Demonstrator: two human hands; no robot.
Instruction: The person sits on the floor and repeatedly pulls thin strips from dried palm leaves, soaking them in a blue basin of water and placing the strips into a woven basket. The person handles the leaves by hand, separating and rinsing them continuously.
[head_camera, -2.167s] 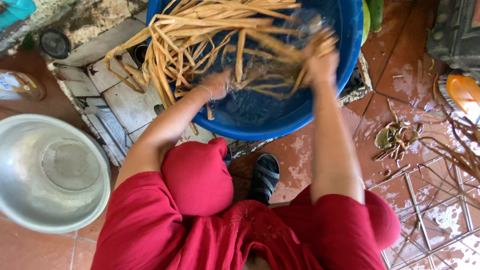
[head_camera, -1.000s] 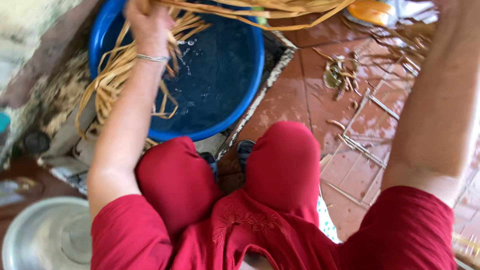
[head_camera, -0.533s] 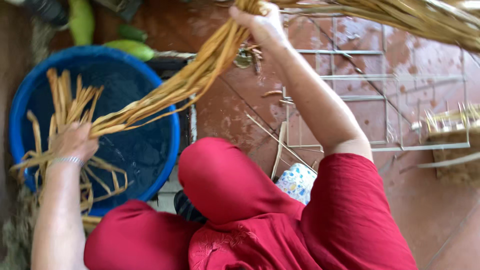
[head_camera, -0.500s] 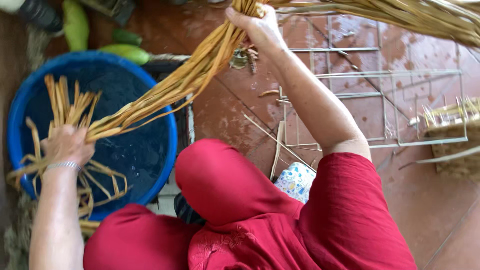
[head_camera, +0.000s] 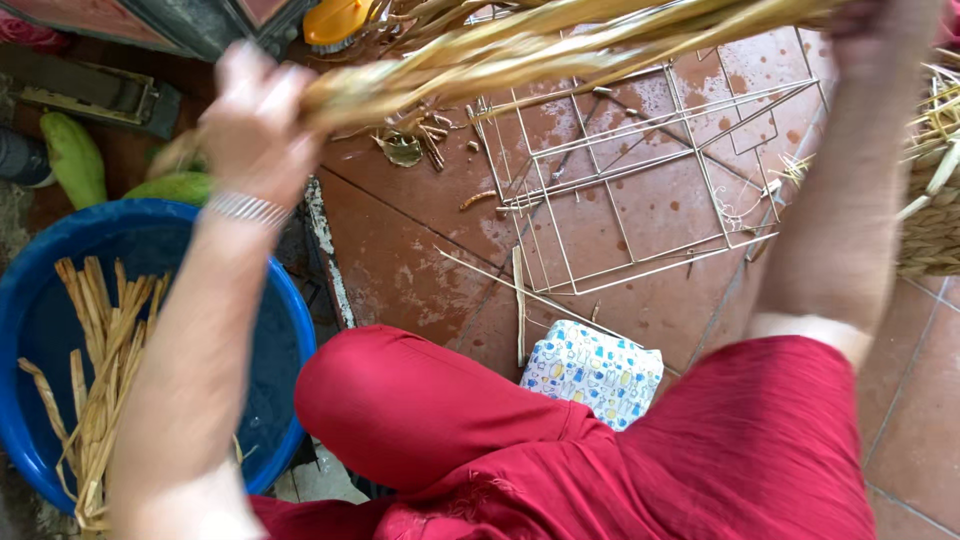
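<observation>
Now both hands grip the straw bundle (head_camera: 560, 45): left hand (head_camera: 255, 125) has left the blue basin (head_camera: 290, 330), right hand (head_camera: 865, 20) far right.

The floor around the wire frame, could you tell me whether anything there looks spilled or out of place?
Yes. Loose straw scraps and single stalks lie scattered on the wet, blotchy tiles beside the wire frame; they look like offcuts, not neatly gathered.
</observation>
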